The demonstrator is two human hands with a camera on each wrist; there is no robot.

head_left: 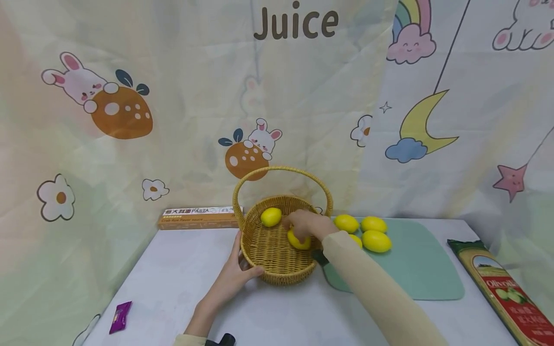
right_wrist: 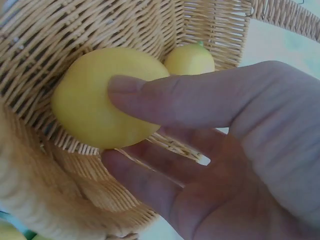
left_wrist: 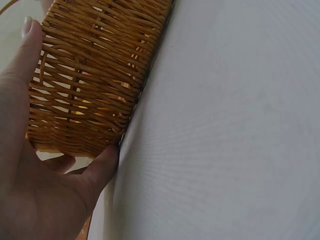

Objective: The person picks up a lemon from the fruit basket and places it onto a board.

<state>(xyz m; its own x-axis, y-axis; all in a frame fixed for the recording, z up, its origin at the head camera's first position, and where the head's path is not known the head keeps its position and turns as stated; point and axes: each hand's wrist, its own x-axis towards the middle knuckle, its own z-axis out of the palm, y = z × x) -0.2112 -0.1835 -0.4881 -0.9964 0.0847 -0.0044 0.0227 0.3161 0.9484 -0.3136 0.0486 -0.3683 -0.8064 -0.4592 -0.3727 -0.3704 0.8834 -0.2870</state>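
Note:
A round wicker basket (head_left: 281, 278) with a tall arched handle stands on the white table. My left hand (head_left: 229, 276) grips its left side, thumb at the front wall and fingers around the side; the left wrist view shows this hand (left_wrist: 47, 195) against the woven wall (left_wrist: 95, 75). Inside the basket, my right hand (head_left: 308, 224) holds a yellow lemon (head_left: 298, 240) between thumb and fingers, seen close as a lemon (right_wrist: 100, 100) in the right wrist view. Another lemon (head_left: 270, 217) lies at the back left of the basket. Several lemons (head_left: 376, 241) rest on a green cutting board (head_left: 415, 269) to the right.
Behind the basket on the left lies a pasta box (head_left: 199, 221). A small purple packet (head_left: 120, 317) is near the table's left edge. On the right edge lies a red and green Olivoilà package (head_left: 504, 293). A printed curtain (head_left: 190, 120) hangs behind the table.

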